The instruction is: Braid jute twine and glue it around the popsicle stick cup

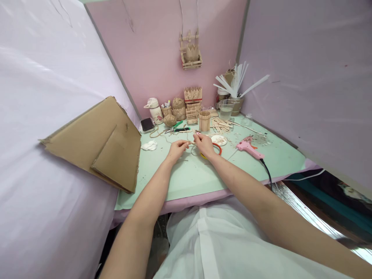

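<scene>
Pinched closed, my left hand (178,150) and right hand (204,145) hold twine (191,143), apparently for control, in front of the stick cup (205,121).

Craft workspace; glue gun (250,149); wooden sticks (221,124).

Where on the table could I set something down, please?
Mainly the front of the table, between the hands and its near edge, and between the right forearm and pink glue gun. The back is crowded around the wooden cup and loose sticks.
</scene>
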A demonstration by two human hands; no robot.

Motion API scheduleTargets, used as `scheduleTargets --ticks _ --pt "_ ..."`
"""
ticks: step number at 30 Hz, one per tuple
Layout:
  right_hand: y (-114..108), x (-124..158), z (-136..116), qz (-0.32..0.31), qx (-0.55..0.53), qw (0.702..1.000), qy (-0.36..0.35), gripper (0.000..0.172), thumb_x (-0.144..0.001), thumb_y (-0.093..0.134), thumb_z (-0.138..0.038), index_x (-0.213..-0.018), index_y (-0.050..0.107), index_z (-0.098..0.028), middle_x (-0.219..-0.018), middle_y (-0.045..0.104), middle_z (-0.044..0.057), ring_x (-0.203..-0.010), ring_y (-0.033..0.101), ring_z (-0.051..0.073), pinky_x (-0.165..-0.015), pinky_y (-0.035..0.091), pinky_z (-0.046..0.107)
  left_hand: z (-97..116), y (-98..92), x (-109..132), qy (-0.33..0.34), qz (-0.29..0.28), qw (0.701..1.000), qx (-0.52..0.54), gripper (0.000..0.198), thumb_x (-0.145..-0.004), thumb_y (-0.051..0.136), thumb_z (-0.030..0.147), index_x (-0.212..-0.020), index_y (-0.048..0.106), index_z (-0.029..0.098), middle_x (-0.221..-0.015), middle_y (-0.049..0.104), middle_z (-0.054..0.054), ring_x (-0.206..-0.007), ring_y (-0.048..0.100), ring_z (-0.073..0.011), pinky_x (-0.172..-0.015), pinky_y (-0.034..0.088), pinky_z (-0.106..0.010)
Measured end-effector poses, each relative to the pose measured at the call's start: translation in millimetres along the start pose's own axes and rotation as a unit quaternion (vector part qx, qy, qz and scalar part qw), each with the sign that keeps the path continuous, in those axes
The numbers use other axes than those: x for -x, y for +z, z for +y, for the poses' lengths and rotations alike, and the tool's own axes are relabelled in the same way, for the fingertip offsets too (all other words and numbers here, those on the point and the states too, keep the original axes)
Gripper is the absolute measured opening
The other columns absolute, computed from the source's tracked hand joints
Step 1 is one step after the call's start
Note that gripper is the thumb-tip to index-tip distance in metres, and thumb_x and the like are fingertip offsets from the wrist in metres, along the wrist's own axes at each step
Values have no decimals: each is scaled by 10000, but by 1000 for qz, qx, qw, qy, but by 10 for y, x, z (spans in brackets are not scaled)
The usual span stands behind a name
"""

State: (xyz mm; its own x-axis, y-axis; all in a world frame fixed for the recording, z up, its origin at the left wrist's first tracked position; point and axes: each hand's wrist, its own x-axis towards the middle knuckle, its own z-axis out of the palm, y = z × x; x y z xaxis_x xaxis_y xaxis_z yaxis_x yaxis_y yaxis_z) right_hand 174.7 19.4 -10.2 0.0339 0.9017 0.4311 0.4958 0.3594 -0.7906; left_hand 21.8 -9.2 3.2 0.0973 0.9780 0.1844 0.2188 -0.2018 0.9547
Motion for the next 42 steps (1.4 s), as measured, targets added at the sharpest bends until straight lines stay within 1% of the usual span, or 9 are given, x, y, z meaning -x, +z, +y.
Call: scheduleTargets --ticks 3,6,10,18,23,28,32,37,42 --pt "0 24 -31 -16 -7 999 -40 336 -848 457 -422 -623 557 -193 -637 555 26 -654 511 170 -666 382 293 -19 -19 -18 -4 38 999 -6 293 -706 620 401 -807 687 133 -627 582 -4 -539 423 -89 -542 337 -231" --pt "14 48 -46 -7 -47 992 -114 184 -796 544 -331 -895 571 -179 -897 562 53 -682 516 140 -680 420 283 4 -21 -12 -6 56 998 -17 296 -707 617 415 -784 678 135 -613 572 -3 -538 425 -92 -535 332 -232" --pt "21 67 -36 11 -65 987 -146 374 -783 540 -230 -1146 456 -196 -1081 471 79 -702 517 121 -736 450 303 29 -14 1 -6 60 998 -25 299 -707 610 418 -786 673 136 -629 570 -4 -539 419 -91 -528 323 -231" --pt "-40 95 -111 -67 -24 978 -197 195 -831 508 -225 -1014 575 -225 -1022 463 63 -788 518 152 -744 437 299 4 -26 -10 3 54 998 -38 264 -718 588 374 -805 670 139 -647 584 -7 -578 448 -100 -571 360 -232" --pt "-45 95 -135 -73 -20 973 -218 154 -868 478 -253 -877 628 -220 -938 487 61 -891 502 182 -786 415 307 9 -23 -4 13 52 996 -64 238 -729 566 343 -783 675 139 -642 589 -5 -583 451 -104 -582 369 -236" --pt "-38 81 -140 -65 -66 979 -179 138 -843 489 -257 -780 596 -197 -865 526 49 -855 505 174 -779 402 300 1 -13 -3 26 42 996 -69 232 -741 564 325 -807 680 136 -619 568 7 -573 442 -99 -577 365 -233" --pt "-6 61 -152 -74 -143 984 -78 156 -798 508 -318 -745 569 -185 -789 555 22 -781 498 154 -748 400 287 13 1 -1 30 30 997 -60 263 -752 560 333 -869 683 133 -584 535 18 -540 417 -93 -549 345 -230" --pt "50 25 -122 -113 -245 962 32 230 -747 526 -418 -730 543 -189 -676 525 -21 -642 455 121 -628 387 254 17 15 -5 24 29 998 -46 276 -751 568 347 -880 681 131 -568 520 20 -524 406 -91 -528 331 -229" --pt "61 9 -98 -149 -319 933 80 265 -708 563 -458 -725 526 -197 -650 489 -36 -600 435 103 -554 368 228 17 16 -6 25 30 998 -42 272 -747 574 348 -877 679 133 -566 522 19 -523 407 -90 -527 335 -229"
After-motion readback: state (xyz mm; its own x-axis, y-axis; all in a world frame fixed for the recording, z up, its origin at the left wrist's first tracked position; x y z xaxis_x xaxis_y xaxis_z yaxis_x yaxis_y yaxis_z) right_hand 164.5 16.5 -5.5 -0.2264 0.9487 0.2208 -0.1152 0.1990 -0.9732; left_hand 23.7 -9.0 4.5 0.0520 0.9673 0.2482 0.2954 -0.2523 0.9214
